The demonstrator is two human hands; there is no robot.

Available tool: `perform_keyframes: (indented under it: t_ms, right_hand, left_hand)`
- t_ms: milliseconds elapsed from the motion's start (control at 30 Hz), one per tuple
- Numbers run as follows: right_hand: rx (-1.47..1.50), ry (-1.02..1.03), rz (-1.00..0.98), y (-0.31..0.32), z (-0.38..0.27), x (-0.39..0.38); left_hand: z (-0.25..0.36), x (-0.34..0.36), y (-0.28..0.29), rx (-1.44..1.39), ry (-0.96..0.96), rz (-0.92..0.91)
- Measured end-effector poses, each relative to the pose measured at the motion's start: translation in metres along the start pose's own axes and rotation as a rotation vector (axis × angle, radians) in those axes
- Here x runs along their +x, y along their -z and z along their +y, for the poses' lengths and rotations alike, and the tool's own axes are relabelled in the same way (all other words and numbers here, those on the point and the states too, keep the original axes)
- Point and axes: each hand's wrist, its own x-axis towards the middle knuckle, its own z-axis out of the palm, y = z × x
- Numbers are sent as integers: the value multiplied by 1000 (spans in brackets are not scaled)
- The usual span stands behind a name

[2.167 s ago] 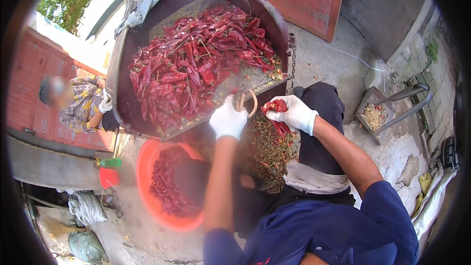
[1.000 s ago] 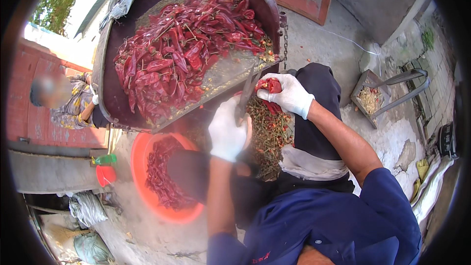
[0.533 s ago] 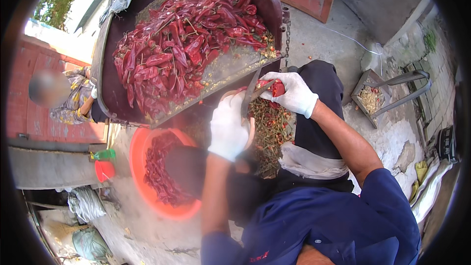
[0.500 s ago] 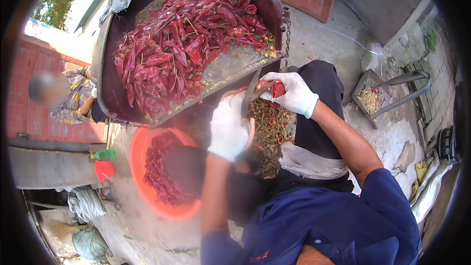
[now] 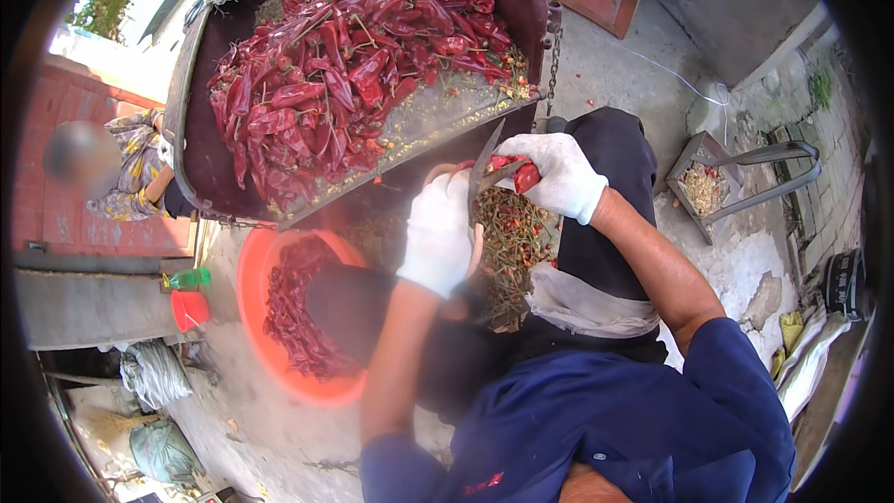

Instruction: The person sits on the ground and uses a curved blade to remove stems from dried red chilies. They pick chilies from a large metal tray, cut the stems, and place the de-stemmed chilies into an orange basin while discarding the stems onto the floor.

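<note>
One pair of scissors point(image 5: 483, 158) is gripped in the gloved left hand point(image 5: 436, 235), fingers curled round the handles, blades parted beside red pepper point(image 5: 528, 177) pinched by the fingers of the gloved right hand point(image 5: 562, 177), stems point(image 5: 512, 270) heaped below, loose peppers point(image 5: 317, 84) piled in a dark trough point(image 5: 194, 140).

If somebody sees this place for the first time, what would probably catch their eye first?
Probably the heap of red peppers in the dark bin, at the upper middle. Next, perhaps the orange tub below, at left, with more peppers inside. Then, near the centre, open scissors in the gloved left hand, close to a red pepper in the gloved right hand.
</note>
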Motion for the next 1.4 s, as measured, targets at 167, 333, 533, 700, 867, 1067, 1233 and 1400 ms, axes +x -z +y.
perform_keyframes:
  t_ms: [167, 333, 533, 700, 867, 1067, 1233, 1400]
  right_hand:
    - [-1, -85, 7, 0, -3, 3]
    - [172, -234, -28, -4, 2, 3]
    - [430, -515, 37, -10, 0, 4]
    - [737, -648, 61, 5, -4, 7]
    - [809, -540, -222, 19, -15, 2]
    - [1167, -420, -327, 7, -10, -1]
    - [834, -493, -195, -2, -14, 2]
    - [1038, -722, -25, 9, -12, 2]
  left_hand:
    - [-1, -1, -13, -85, 86, -8]
    - [4, -1, -23, -176, 125, 131]
    - [9, -8, -44, -409, 415, 254]
    - [9, 6, -3, -1442, 577, 444]
    - [-5, -2, 7, -1724, 510, 379]
    - [10, 3, -4, -1732, 660, 50]
    - [11, 10, -14, -1510, 672, 101]
    - [18, 14, -10, -1579, 641, 167]
